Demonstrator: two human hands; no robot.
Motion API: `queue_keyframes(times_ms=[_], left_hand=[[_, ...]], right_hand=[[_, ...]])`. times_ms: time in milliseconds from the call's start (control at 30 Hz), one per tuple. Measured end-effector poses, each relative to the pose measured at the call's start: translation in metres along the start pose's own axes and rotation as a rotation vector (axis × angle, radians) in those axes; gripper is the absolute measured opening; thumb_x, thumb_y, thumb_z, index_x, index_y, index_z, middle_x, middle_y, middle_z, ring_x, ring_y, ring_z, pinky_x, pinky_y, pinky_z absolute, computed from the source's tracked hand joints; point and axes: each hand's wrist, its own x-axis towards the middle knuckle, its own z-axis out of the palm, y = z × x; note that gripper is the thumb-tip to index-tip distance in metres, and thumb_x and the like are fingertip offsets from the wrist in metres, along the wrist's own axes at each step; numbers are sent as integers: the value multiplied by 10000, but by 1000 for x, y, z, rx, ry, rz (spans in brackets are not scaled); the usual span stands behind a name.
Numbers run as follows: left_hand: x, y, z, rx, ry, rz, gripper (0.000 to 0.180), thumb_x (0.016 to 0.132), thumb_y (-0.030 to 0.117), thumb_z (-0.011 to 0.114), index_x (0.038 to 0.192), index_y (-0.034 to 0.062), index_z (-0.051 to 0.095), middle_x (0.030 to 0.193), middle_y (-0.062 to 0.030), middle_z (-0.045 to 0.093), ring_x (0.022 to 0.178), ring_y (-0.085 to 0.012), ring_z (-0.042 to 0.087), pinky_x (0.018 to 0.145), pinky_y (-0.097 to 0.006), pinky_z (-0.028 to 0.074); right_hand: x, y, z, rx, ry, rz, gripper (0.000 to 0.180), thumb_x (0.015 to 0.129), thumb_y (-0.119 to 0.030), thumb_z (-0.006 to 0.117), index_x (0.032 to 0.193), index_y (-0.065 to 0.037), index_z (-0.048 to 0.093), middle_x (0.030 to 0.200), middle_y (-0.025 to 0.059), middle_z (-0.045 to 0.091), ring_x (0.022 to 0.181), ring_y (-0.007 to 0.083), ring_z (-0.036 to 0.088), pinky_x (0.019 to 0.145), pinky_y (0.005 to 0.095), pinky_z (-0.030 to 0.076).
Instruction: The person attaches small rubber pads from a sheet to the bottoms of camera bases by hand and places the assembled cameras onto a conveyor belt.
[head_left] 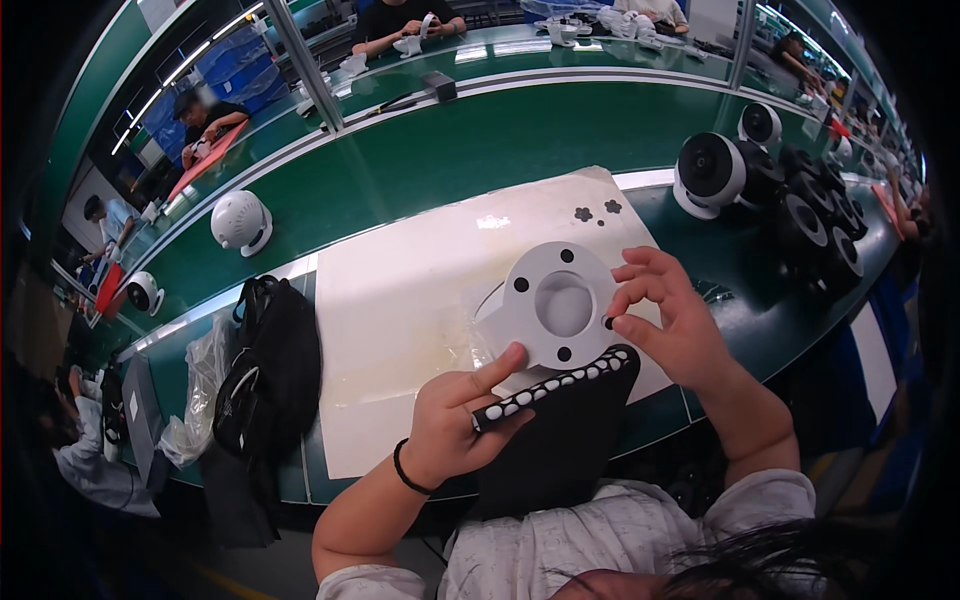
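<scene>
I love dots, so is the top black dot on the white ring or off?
On: the top black dot shows against the white ring, with white all around it.

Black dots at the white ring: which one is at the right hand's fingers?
The rightmost dot, against the right hand; the other three dots sit on the ring, untouched.

Probably a factory — green workbenches (450,145), workers (388,18) along them.

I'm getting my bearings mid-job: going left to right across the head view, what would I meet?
Small white camera, clear plastic bag, black bag, left hand, white round base, right hand, heap of black parts.
</scene>
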Motion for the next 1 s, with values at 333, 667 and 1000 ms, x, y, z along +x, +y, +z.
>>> queue_keyframes(times_ms=[333, 667, 1000], left_hand=[[0, 1, -1, 1, -18, -35, 115, 602, 38, 701, 632, 26, 590, 1157, -127, 546, 499, -213, 524, 490, -269, 410], [-3, -1, 0, 6, -10, -33, 115, 596, 35, 703, 625, 31, 592, 1164, -123, 542, 476, -207, 506, 474, -270, 398], [1, 2, -1, 18, -35, -37, 109, 601, 34, 696, 684, 26, 625, 1151, -128, 549, 506, -216, 533, 494, -273, 421]], right_hand=[[-10, 0, -1, -283, -69, -92, 450, 742, -17, 587, 1143, -77, 393, 878, 33, 571, 1037, 184, 466, 985, 347, 221], [3, 2, 1, -185, 0, 0, 450, 755, -50, 590, 1158, -67, 392, 850, -2, 581, 1026, 185, 476, 987, 389, 215], [-11, -12, -5, -754, -30, -455, 414, 740, -42, 591, 1128, -65, 451, 913, -6, 595, 982, 175, 521, 984, 459, 217]])
